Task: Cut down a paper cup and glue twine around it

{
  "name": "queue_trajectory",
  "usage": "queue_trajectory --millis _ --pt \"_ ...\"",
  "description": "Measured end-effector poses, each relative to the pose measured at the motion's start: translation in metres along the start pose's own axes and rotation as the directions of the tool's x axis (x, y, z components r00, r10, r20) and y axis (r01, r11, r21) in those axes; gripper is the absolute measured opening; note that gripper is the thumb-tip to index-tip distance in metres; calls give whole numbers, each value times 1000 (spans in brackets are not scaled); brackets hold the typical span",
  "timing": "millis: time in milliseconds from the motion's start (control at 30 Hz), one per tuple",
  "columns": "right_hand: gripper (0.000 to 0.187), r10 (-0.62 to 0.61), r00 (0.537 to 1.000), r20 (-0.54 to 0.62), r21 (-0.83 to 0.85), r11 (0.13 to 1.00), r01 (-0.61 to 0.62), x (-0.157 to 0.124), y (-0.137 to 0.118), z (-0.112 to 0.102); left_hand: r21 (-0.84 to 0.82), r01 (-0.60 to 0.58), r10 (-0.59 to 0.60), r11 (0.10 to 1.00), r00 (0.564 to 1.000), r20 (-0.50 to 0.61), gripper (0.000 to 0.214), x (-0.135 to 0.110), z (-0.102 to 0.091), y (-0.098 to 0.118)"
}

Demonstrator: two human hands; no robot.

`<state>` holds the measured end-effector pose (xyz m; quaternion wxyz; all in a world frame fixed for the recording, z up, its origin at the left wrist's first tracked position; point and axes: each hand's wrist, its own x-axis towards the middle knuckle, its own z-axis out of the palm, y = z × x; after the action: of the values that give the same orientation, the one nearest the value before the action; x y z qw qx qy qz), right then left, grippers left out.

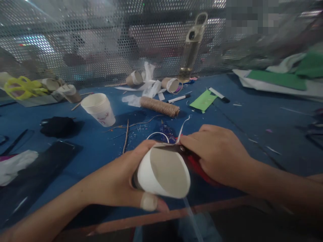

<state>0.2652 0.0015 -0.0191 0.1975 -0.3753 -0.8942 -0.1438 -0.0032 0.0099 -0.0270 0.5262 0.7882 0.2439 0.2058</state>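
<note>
My left hand (118,183) is closed round a white paper cup (164,173) lying on its side, its open mouth turned toward me and my thumb under the rim. My right hand (219,153) rests on the far side of the cup with fingers curled, pressing a red piece (199,168) and a thin white strip (183,127) against it. Both hands hover just above the blue table (252,117) near its front edge.
A stack of paper cups (99,109) stands at the left, and a twine spool (159,106) lies beyond. Markers (179,98), green paper (204,100), cardboard tubes (170,84), yellow scissors (21,87) and a bottle (191,50) lie near the mesh wall. Black cloth (59,126) lies left.
</note>
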Motion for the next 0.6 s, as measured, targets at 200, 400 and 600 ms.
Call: queue_trajectory --millis 200,400,600 --pt "27 29 999 35 37 999 -31 -1 0 3 36 -2 3 999 1000 -25 76 1 7 11" --pt "29 14 1000 15 78 997 -15 -2 -1 4 89 10 -13 996 999 30 75 1 2 11" --pt "33 -38 998 -44 53 998 40 -3 -6 2 115 11 -25 993 993 117 83 -3 2 9"
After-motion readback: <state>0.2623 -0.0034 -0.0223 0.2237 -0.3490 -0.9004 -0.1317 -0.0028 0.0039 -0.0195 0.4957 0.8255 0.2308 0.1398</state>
